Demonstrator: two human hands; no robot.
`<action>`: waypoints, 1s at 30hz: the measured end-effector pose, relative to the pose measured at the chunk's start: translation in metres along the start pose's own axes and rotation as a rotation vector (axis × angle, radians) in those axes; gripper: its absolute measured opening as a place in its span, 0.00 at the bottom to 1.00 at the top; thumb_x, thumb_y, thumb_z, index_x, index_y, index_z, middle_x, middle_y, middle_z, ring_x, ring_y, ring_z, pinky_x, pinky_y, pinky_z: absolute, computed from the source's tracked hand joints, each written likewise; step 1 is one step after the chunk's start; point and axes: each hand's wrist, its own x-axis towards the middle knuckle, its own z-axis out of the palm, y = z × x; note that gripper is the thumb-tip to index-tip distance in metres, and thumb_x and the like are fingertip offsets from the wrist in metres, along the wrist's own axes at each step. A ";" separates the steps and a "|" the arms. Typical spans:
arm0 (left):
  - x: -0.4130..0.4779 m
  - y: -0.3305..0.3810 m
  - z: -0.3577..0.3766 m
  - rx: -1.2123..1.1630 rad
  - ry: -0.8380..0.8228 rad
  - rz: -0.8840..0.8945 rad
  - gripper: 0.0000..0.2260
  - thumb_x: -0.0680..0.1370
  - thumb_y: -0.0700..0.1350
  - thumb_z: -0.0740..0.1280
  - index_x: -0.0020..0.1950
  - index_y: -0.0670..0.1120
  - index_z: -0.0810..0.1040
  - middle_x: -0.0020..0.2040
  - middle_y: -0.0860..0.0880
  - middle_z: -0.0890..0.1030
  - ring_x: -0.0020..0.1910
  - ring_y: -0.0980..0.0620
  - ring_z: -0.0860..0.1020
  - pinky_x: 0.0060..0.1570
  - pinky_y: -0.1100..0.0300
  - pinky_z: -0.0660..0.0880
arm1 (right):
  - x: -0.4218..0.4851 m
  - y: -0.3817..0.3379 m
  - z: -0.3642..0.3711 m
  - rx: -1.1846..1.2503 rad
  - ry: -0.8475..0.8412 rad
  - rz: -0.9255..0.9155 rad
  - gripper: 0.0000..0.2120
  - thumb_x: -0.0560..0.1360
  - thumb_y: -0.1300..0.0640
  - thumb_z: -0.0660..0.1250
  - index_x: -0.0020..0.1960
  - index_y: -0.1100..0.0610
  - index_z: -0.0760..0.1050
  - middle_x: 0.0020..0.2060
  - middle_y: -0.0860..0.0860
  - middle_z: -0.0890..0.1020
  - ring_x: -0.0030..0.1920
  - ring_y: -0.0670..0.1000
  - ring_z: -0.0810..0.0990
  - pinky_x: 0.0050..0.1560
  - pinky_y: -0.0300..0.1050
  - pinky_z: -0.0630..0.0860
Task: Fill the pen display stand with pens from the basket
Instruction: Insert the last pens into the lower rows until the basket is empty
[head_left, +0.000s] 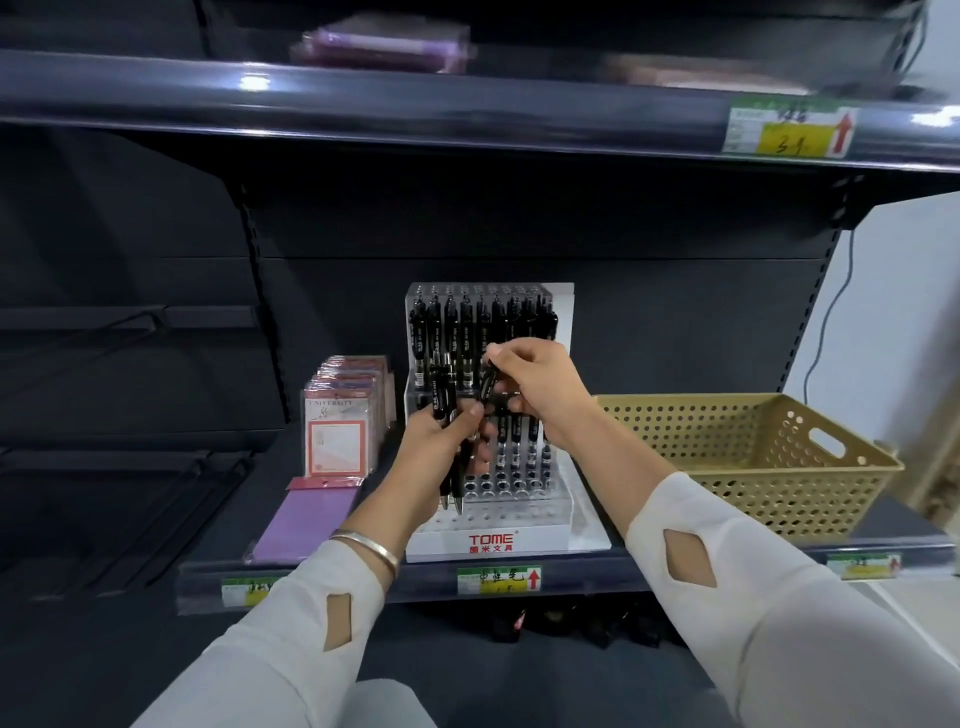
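The pen display stand sits between basket, right, and perhaps card packets.

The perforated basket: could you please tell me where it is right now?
In the head view the basket stands on the lower shelf at the right, just beside the pen display stand.

Packaged notepads stand behind a purple pad on a dark shelf bearing 3 price labels.
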 end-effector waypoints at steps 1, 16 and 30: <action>0.000 -0.001 0.005 0.002 -0.007 0.003 0.03 0.79 0.39 0.62 0.49 0.40 0.74 0.36 0.44 0.79 0.28 0.51 0.76 0.29 0.61 0.75 | -0.001 0.001 -0.005 -0.008 0.003 0.006 0.08 0.78 0.56 0.64 0.43 0.57 0.78 0.37 0.51 0.78 0.32 0.45 0.74 0.28 0.37 0.69; 0.005 -0.013 0.046 0.294 0.040 -0.025 0.10 0.79 0.51 0.61 0.55 0.54 0.62 0.24 0.54 0.63 0.21 0.57 0.60 0.25 0.61 0.57 | -0.007 0.030 -0.064 -0.483 0.264 -0.149 0.11 0.79 0.53 0.62 0.48 0.58 0.80 0.36 0.50 0.80 0.39 0.50 0.79 0.39 0.41 0.71; 0.010 -0.025 0.042 0.305 0.060 0.044 0.02 0.81 0.46 0.58 0.52 0.51 0.69 0.33 0.51 0.73 0.25 0.56 0.67 0.23 0.62 0.62 | -0.002 0.041 -0.045 -0.642 0.161 -0.081 0.07 0.75 0.51 0.67 0.41 0.52 0.74 0.32 0.44 0.75 0.39 0.49 0.76 0.35 0.41 0.69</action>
